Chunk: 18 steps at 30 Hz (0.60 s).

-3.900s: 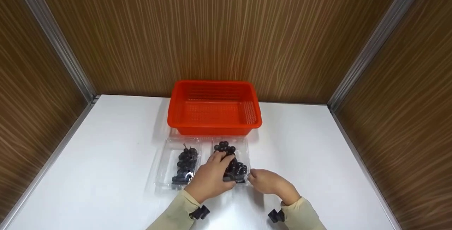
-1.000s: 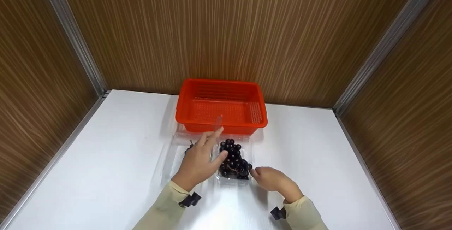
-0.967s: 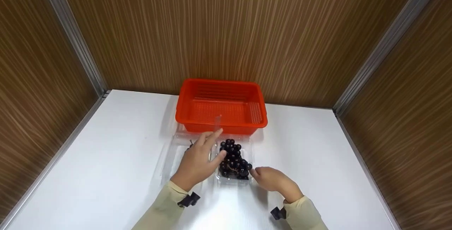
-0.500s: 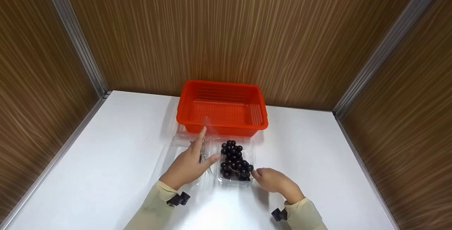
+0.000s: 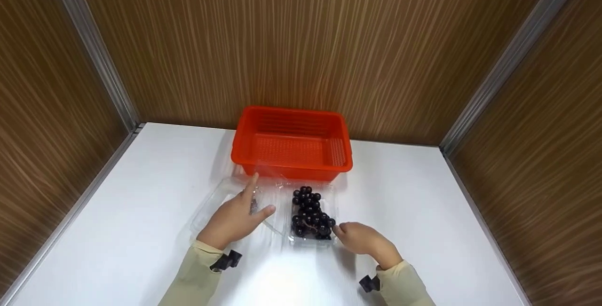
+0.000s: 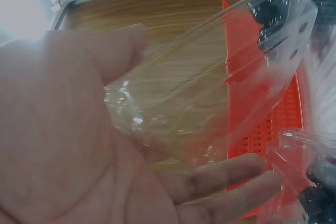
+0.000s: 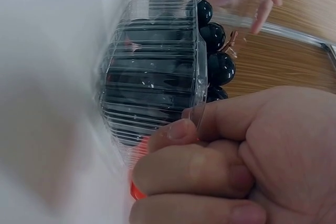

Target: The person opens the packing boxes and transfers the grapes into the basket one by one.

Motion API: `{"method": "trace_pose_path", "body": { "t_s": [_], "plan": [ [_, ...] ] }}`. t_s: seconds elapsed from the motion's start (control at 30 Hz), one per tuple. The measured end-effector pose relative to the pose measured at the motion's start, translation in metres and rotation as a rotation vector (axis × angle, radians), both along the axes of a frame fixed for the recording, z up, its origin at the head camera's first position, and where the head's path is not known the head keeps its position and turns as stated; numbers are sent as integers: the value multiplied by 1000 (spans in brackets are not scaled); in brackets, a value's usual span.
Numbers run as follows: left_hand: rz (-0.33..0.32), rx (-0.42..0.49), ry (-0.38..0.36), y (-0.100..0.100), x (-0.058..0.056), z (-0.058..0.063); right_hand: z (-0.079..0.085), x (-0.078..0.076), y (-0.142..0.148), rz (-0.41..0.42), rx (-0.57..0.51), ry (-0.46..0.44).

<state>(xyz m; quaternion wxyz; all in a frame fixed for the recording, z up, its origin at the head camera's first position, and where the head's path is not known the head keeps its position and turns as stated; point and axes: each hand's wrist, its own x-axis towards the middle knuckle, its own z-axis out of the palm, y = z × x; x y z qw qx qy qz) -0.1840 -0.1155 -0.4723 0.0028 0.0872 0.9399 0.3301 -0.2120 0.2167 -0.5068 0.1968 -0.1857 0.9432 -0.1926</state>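
Dark grapes [image 5: 310, 212] lie in the right clear plastic box [image 5: 303, 241]. My right hand [image 5: 361, 239] pinches this box's right rim between thumb and curled forefinger; the ribbed wall of the box [image 7: 152, 72] is close in the right wrist view. Left of it, a clear lid [image 6: 194, 93] stands tilted up. Against that lid lies my left hand [image 5: 233, 219], thumb spread and fingers straight. A second clear box with dark grapes is behind the left hand and the lid, mostly hidden; only a few of its grapes [image 5: 254, 202] show.
A red perforated basket [image 5: 291, 148] stands directly behind the boxes, with nothing visible inside. White tabletop [image 5: 409, 193] extends to both sides. Wood-grain panels [image 5: 291, 38] wall in the back and sides.
The left hand has gone from over the right box's grapes leftwards, swinging the lid up and over to the left. Those grapes are now uncovered. The right hand has kept its place.
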Motion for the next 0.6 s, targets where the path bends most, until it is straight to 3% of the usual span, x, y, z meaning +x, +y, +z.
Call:
{"method": "trace_pose_path", "body": {
  "t_s": [0.23, 0.6],
  "plan": [
    [52, -81, -51, -14, 2, 5, 3, -1, -4, -5, 14, 14],
    [77, -196, -48, -26, 0, 5, 6, 0, -8, 13, 34, 45]
  ]
}}
